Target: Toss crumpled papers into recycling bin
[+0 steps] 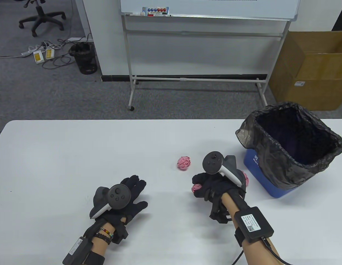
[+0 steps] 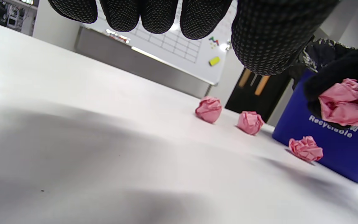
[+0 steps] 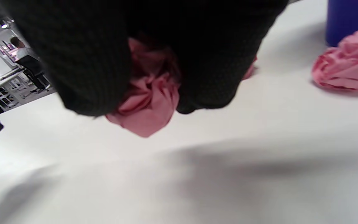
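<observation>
Right hand [image 1: 215, 185]: fingers curled round a crumpled pink paper ball [image 3: 146, 102], held just above the white counter [image 1: 77, 154], beside the blue recycling bin [image 1: 267, 176]. Bin lined with a black bag [image 1: 295, 143], stands at the counter's right side. Left hand [image 1: 124, 198]: fingers straight and relaxed, palm down on the counter, holding nothing. Left wrist view shows three more pink paper balls lying on the counter: two [image 2: 209, 109] [image 2: 250, 122] apart from the bin, one [image 2: 305, 148] just beside its wall.
</observation>
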`<state>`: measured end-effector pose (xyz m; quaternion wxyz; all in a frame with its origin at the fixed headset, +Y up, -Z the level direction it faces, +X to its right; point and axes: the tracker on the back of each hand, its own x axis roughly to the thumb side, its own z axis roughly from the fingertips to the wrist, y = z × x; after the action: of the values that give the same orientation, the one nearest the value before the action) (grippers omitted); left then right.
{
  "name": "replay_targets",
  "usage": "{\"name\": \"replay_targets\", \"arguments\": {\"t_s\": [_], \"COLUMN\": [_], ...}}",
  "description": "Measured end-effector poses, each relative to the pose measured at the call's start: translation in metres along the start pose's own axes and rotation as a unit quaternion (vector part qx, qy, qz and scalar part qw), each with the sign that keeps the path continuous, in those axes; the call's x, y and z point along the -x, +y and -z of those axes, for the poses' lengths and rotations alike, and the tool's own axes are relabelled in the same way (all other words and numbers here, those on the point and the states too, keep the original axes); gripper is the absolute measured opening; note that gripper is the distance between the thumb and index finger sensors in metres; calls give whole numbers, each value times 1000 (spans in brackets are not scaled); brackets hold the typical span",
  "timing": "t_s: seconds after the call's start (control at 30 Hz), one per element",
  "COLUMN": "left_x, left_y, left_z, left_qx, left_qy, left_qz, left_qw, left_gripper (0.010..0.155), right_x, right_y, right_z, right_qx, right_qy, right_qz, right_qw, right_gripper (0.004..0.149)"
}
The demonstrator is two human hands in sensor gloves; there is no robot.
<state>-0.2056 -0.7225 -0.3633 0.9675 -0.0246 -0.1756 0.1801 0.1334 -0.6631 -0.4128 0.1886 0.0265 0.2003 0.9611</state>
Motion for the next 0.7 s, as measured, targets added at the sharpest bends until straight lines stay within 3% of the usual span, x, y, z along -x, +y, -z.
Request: {"name": "replay_targets", "arguments": {"t_s": [0.13, 0.23, 0.3, 0.43, 0.57, 0.7], "left_x": [0, -1, -1, -1, -1, 1], "left_y": [-1, -1, -1, -1, -1, -1], "left_z": [0, 0, 0, 0, 0, 0], "left_qx": [0, 3, 5, 6, 6, 5], "left_qy": [-1, -3, -5, -4, -1, 1], "left_qz": [1, 0, -1, 0, 0, 1], "left_qw": [1000, 1000, 1000, 1000, 1000, 1000], "left_gripper": [77, 77, 77, 77, 77, 77], "right_x": [12, 19, 24, 36, 45, 57], "right_y": [-13, -30, -45, -80, -117, -150], "right_z": [-7, -13, -19, -36, -59, -79], "right_qx": [-39, 5, 62, 217, 380, 503], "right_qy": [24, 17, -2, -21, -19, 54], "right_qz": [6, 25, 61, 119, 143, 96], "right_qw": [999, 1000, 996, 969, 914, 857], "right_gripper": [66, 65, 65, 65, 64, 65]}}
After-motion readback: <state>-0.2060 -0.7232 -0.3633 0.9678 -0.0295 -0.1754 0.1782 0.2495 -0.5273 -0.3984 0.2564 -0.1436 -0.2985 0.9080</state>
